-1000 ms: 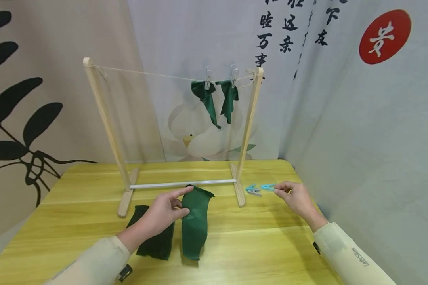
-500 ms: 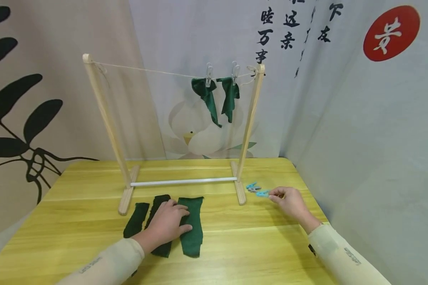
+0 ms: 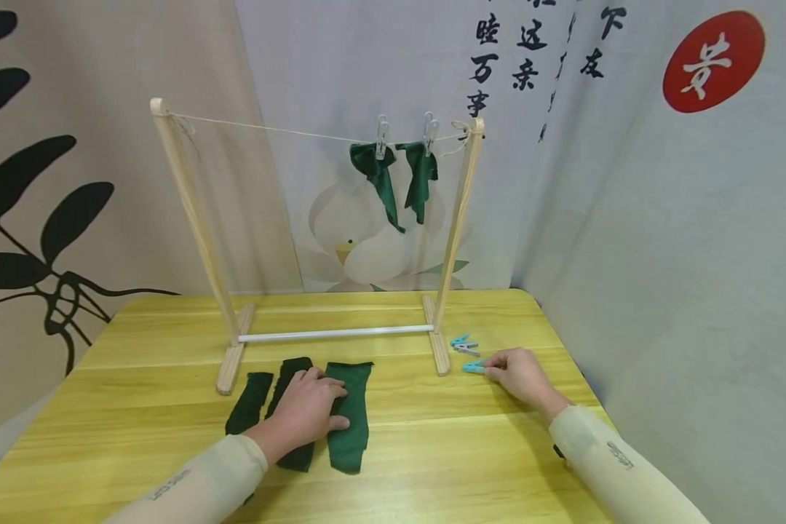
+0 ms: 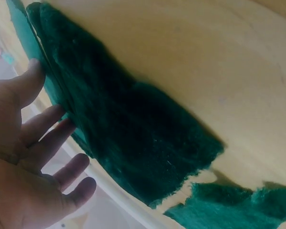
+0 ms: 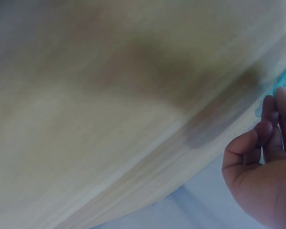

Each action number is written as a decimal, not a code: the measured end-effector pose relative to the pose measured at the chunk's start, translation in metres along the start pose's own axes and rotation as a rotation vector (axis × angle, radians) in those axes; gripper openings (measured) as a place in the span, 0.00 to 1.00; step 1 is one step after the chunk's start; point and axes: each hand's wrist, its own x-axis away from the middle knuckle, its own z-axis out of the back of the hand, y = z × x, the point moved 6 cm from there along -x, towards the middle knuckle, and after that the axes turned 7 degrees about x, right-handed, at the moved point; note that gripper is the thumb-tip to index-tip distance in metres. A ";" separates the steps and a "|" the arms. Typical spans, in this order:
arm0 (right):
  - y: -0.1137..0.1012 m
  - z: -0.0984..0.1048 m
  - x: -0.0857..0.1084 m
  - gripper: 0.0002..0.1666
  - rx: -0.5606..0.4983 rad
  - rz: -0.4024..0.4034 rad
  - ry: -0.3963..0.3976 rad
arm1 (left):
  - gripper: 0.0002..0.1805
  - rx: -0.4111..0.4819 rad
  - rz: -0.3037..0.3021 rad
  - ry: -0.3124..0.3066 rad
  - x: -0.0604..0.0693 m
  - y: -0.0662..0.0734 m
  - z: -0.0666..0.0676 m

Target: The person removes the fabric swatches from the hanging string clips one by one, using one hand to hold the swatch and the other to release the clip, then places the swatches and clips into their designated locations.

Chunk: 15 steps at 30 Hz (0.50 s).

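While the left hand [image 3: 304, 407] lies palm down over the cloths, its fingers are loosely extended and grasp nothing; the thumb and fingertips reach the dark green rectangular fabric strip [image 3: 350, 444] at its 3 o'clock. Clock readings are from the head view, 12 pointing away from the person.

Beneath this hand: a second, near-black green fabric strip [image 3: 296, 460], partly covered. At 9 o'clock of it: a third, narrower-looking dark green fabric strip [image 3: 249, 405], partly hidden by the forearm. All three lie flat on the yellow wood-grain bench [image 3: 445, 451]. Left wrist view shows frayed ends on the cloth.

Right hand [image 3: 520, 378], well apart at 3 o'clock of the left: thumb and finger pinch a light-blue clothespin [image 3: 474, 367], which juts out toward 9 o'clock. Cannot tell whether the pin touches the bench.

At 11 o'clock of the held pin, near it: a loose light-blue clothespin [image 3: 460, 340] and a grey clothespin [image 3: 466, 350], close together, beside the rack's foot.

At 12 o'clock of the left hand stands a pale wooden drying rack [image 3: 457, 225] with a white crossbar [image 3: 334, 334] and a thin off-white cord [image 3: 268, 129]. Toward 1 o'clock, two green fabric pieces [image 3: 419, 185] hang from the cord, each under one clear clothespin [image 3: 382, 140].
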 end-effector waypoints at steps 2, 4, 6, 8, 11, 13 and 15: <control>-0.001 -0.004 -0.003 0.03 0.011 0.009 -0.007 | 0.28 -0.009 0.001 -0.002 0.000 -0.001 0.001; -0.002 -0.007 -0.006 0.03 0.007 0.018 -0.016 | 0.29 -0.016 0.003 -0.006 -0.001 -0.001 0.001; -0.002 -0.008 -0.009 0.03 0.003 0.023 -0.022 | 0.29 -0.020 0.006 -0.009 -0.001 -0.002 0.001; -0.003 -0.008 -0.013 0.04 0.000 0.031 -0.023 | 0.29 -0.020 0.009 -0.011 -0.001 -0.003 0.000; -0.002 -0.010 -0.017 0.04 0.011 0.033 -0.026 | 0.30 -0.014 0.014 -0.014 -0.001 -0.003 -0.001; -0.001 -0.011 -0.020 0.04 0.019 0.028 -0.033 | 0.30 -0.006 0.017 -0.016 0.000 -0.003 -0.001; 0.000 -0.012 -0.022 0.05 0.022 0.019 -0.046 | 0.30 0.001 0.020 -0.018 0.000 -0.003 -0.001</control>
